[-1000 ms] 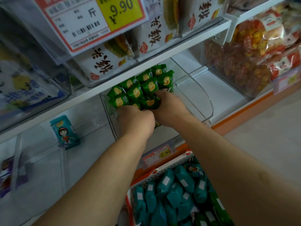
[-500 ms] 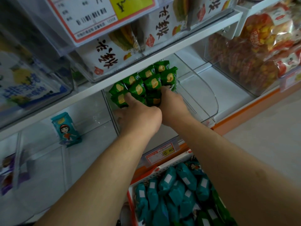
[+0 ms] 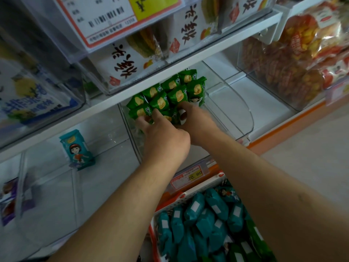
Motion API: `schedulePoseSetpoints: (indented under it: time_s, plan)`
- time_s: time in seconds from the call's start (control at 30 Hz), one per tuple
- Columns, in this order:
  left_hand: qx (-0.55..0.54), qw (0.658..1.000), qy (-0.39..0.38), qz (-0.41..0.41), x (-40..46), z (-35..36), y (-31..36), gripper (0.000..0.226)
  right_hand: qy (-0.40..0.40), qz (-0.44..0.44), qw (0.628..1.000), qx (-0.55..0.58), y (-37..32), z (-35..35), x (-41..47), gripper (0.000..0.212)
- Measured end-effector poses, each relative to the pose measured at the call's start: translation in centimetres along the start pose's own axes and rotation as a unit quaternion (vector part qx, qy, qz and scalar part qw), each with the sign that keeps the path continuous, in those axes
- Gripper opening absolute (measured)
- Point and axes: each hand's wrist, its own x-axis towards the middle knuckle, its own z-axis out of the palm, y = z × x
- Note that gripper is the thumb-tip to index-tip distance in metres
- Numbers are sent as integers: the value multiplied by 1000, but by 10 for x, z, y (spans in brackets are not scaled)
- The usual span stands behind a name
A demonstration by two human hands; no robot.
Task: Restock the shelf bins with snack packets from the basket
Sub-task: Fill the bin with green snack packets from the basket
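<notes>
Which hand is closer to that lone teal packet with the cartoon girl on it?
Left. The left hand sits right of the teal packet, among the green packets; the right hand lies farther right.

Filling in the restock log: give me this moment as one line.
step: arranging green packets in clear bin | left hand: touching packets | right hand: on packets | basket: teal packets remain

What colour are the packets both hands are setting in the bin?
Green packets with a yellow crisp picture; head view.
</notes>
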Motion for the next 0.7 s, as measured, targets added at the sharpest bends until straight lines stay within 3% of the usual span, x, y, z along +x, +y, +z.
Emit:
schedulePoseSetpoints:
  time_s: [0.2, 0.33, 0.7]
  plan:
    - [17, 1000, -1, -5, 5, -2, -1, 76, 58, 2, 998, -9, 4, 5, 7, 55]
    - [71, 997, -25, -8, 9, -4, 0, 78, 31, 7, 999, -28, 7, 10, 13, 46]
    - [65, 997, -27, 9, 8, -11, 3, 79, 22, 5, 998, -58, 8, -1, 11, 37]
